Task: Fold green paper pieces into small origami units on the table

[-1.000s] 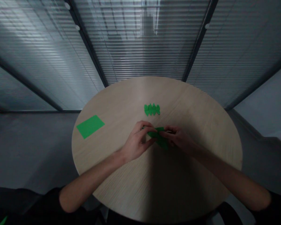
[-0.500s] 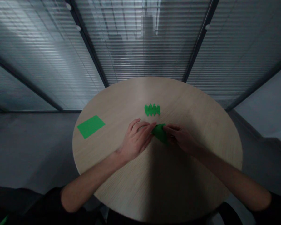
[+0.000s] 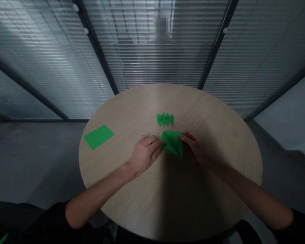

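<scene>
Between my hands is a creased sheet of green paper (image 3: 173,141), partly opened out, with fold lines running across it and one corner pointing toward me. My left hand (image 3: 145,152) pinches its left edge, fingers curled. At the right side, my right hand (image 3: 196,147) grips the upper right edge between thumb and fingers; some of those fingers are hidden behind the paper. Just beyond the sheet lies a row of small folded green paper pieces (image 3: 165,119), set side by side with pointed ends.
A flat sheet of green paper (image 3: 99,137) lies near the left edge of the round wooden table (image 3: 132,112). Glass partitions with blinds (image 3: 157,64) stand behind the table. My shadow falls over its near middle.
The green paper has been spread wider, so more of its creased face shows. My left hand has drawn slightly down and its fingers have curled in; my right hand has barely moved.
</scene>
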A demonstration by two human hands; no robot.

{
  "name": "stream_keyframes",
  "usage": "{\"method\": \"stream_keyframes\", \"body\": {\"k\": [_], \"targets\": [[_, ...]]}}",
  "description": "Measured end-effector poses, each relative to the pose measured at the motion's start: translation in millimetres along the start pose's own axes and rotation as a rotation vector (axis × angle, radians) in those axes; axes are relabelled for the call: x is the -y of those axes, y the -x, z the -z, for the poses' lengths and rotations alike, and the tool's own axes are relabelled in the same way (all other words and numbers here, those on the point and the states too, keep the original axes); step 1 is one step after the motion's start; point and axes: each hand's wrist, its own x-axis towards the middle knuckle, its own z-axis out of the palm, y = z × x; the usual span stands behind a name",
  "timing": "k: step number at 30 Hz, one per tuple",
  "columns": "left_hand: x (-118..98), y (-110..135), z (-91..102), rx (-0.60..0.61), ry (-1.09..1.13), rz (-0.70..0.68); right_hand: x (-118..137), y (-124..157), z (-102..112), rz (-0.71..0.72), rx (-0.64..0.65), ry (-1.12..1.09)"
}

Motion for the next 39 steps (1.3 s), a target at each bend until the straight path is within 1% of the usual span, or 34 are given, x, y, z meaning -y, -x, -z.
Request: {"method": "stream_keyframes", "body": {"k": [2,5,7,9,12,15,20,23,26,30,32,34,39], "targets": [[-1.1,0.0,-1.1,0.077,0.140,0.086,0.2,0.7,-0.5,0.018,-0.021,0.020],[-4.8,-1.0,-2.7,0.120,0.322,0.224,2.8,2.1,0.0,0.023,-0.012,0.051],[-7.1,-2.1,-3.7,0.152,0.421,0.302,4.2,2.5,1.0,0.072,0.001,0.073],[-8.2,-3.3,-4.7,0.173,0.506,0.359,3.8,2.2,2.3,0.156,0.013,0.134],[-7.0,-5.6,-5.3,0.123,0.574,0.371,-0.5,0.9,4.2,0.308,-0.007,0.277],[-4.3,-9.0,-4.5,0.048,0.619,0.400,-6.0,-0.1,6.0,0.364,-0.003,0.342],[-0.3,-14.5,-3.5,-0.047,0.719,0.459,-10.8,-1.2,10.8,0.490,0.088,0.407],[2.5,-17.0,-3.1,-0.069,0.794,0.514,-10.9,-1.7,13.7,0.562,0.073,0.482],[5.4,-18.9,-1.5,-0.048,0.869,0.567,-7.5,-0.9,14.8,0.537,0.066,0.471],[7.1,-19.1,0.6,-0.042,0.893,0.626,-0.1,2.0,12.6,0.385,0.048,0.328],[6.4,-18.2,0.4,-0.060,0.898,0.620,2.4,3.1,10.8,0.327,0.047,0.248],[4.7,-17.6,-0.7,-0.075,0.906,0.603,3.5,3.9,9.0,0.309,0.047,0.203],[-1.2,-18.4,-4.1,-0.091,1.022,0.524,2.5,7.0,3.5,0.332,0.060,0.237]]}}
